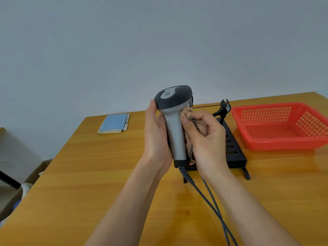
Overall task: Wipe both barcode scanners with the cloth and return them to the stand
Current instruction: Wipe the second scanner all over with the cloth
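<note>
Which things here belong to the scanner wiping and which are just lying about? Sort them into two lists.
Part of the job:
- barcode scanner, gripped by the left hand
- cloth, held in the right hand
- black stand

Lying about:
- red basket
- blue notebook
- white pen beside it

Scanner: a grey-handled barcode scanner with a dark rounded head (174, 121) stood upright above the desk, cable hanging from its base.
Cloth: a brown patterned cloth (194, 127) lay bunched against the handle's right side.
Stand: a black slotted metal stand (234, 153) sat behind, on the desk.
</note>
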